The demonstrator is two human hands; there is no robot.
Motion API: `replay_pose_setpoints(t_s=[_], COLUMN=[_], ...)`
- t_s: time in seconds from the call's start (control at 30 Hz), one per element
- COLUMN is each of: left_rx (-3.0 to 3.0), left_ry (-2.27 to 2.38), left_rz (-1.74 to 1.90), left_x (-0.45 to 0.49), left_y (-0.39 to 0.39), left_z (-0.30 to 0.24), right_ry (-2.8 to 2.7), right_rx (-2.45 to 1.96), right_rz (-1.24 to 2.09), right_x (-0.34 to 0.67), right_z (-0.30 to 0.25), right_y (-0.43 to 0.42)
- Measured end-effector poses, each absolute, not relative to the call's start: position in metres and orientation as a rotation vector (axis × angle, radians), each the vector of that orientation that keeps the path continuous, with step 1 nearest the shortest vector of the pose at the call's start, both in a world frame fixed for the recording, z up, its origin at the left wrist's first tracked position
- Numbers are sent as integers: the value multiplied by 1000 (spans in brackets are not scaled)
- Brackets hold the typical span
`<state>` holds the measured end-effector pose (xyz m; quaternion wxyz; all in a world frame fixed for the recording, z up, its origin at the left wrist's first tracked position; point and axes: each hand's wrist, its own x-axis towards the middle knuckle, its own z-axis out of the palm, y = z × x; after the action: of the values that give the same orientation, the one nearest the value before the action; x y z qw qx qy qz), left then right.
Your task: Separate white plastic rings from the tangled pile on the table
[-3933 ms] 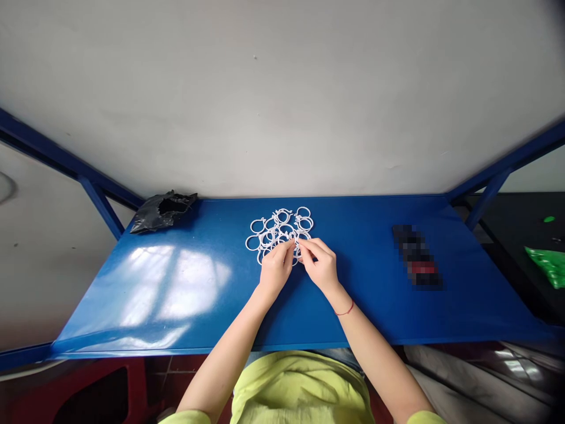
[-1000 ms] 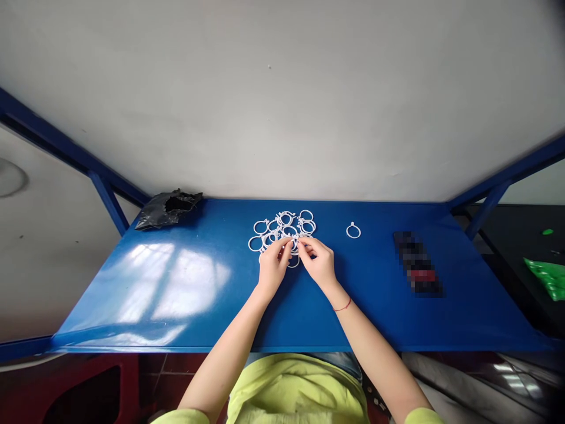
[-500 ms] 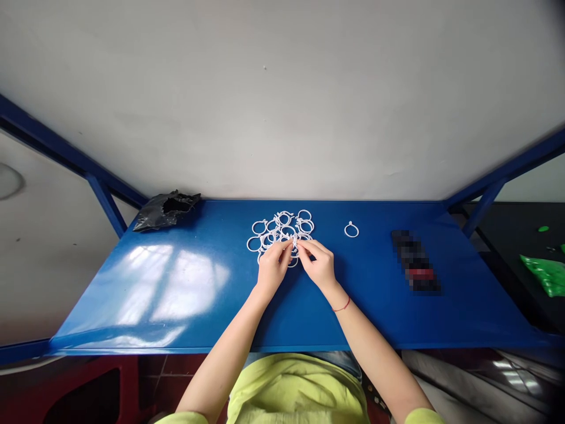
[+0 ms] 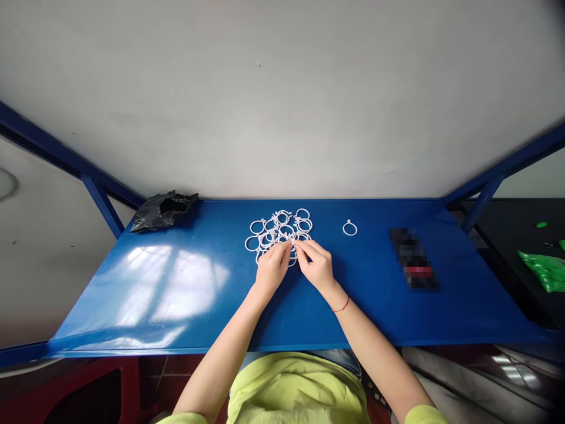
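Seen from above, looking forward and down. Plain grey-white wall [image 4: 282,100], matt and faintly scuffed, filling the upper half. Below it, a smooth glossy blue table [image 4: 176,282] of painted metal, flat and wide, with pale window glare on its left part and slanted blue frame bars [image 4: 99,206] at both back corners. At the bottom edge, a soft yellow-green shirt [image 4: 295,388] and two bare forearms reaching out over the blue surface.

Crumpled black plastic bag [image 4: 162,210], shiny and creased, at the back left corner of the table. Long dark blurred object [image 4: 414,260] lying on the right part. Off the table at far right, a crinkled green bag [image 4: 546,268] on a dark surface.

Middle of the table, toward the back: a heap of rings [image 4: 279,231] — thin white plastic hoops, round, overlapping in a loose flat cluster. Left hand [image 4: 271,270] and right hand [image 4: 316,265] together at the near edge of the heap, fingertips pinched on one small white ring [image 4: 292,241] between them. Thin red string [image 4: 342,305] around the right wrist.

One single ring [image 4: 349,228] — round, with a small knob on top — lying flat and alone to the right of the heap, well apart from it.
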<state>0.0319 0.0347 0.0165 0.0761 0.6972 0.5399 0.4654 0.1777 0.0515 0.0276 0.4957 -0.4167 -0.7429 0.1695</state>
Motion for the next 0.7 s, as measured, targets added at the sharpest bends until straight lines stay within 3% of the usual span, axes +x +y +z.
replay_pose_setpoints(t_s=[0.47,0.7], left_rx=[1418,1697], left_ry=[1503,1450], left_rz=[1446,1427], left_x=[35,28], left_y=[36,36], left_z=[23,20], right_ry=[-1652,-1684], right_rx=[-1114,-1119], right_rz=[556,479], right_x=[176,179], right_z=[27,22], right_y=[53,53])
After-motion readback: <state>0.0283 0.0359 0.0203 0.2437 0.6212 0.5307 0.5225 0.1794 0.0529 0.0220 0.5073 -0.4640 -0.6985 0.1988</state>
